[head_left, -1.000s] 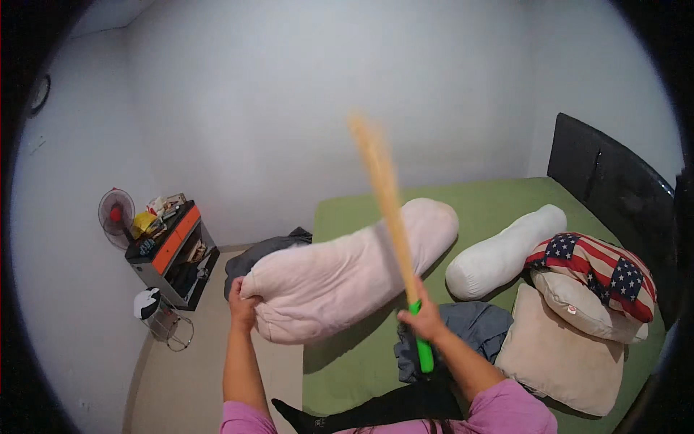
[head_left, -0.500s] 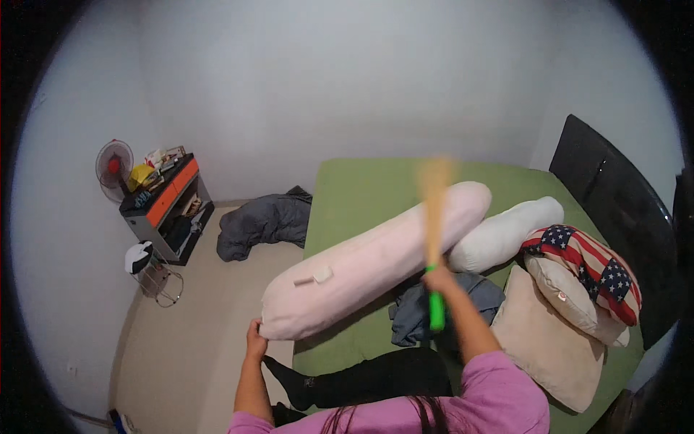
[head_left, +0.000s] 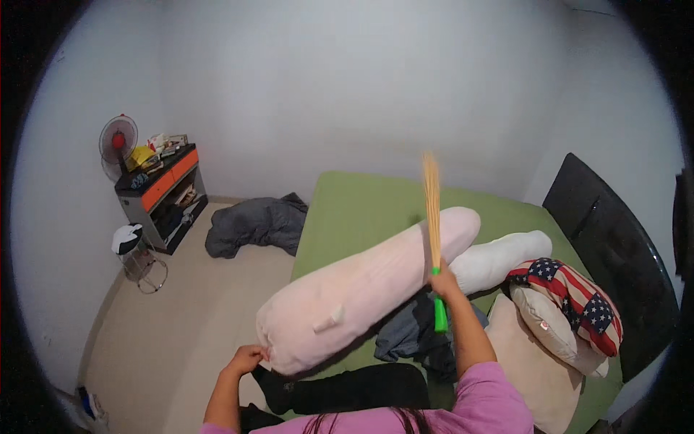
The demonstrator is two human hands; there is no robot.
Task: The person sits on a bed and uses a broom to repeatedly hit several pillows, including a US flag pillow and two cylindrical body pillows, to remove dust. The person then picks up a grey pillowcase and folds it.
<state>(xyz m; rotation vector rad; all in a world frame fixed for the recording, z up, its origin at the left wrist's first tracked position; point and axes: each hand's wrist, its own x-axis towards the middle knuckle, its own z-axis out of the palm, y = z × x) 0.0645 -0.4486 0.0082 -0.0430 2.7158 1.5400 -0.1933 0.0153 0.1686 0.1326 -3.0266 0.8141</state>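
Observation:
A long pale pink bolster (head_left: 361, 286) lies slanted over the green-sheeted bed (head_left: 369, 189), its near end raised beside my leg. My left hand (head_left: 251, 356) pinches the cloth at that near end. In my right hand (head_left: 443, 281) is a stick broom (head_left: 432, 210), gripped at its green handle, bristles pointing up above the bolster's far part. A small white tag or flap (head_left: 330, 318) stands out on the bolster's near half. Beneath my right forearm is a crumpled dark grey cloth (head_left: 405, 329).
A white bolster (head_left: 499, 262), a flag-patterned pillow (head_left: 575, 296) and beige pillows (head_left: 535, 354) lie toward the black headboard (head_left: 614, 239). A grey blanket (head_left: 256, 223) is heaped on the floor. Along the left wall stand a cabinet (head_left: 170, 181), a fan (head_left: 118, 141) and a stool (head_left: 144, 267).
The bolster's near end has shifted nearer to me, with my left hand on it. The broom's blurred bristles now show sharper. The white piece on the bolster looks different in shape.

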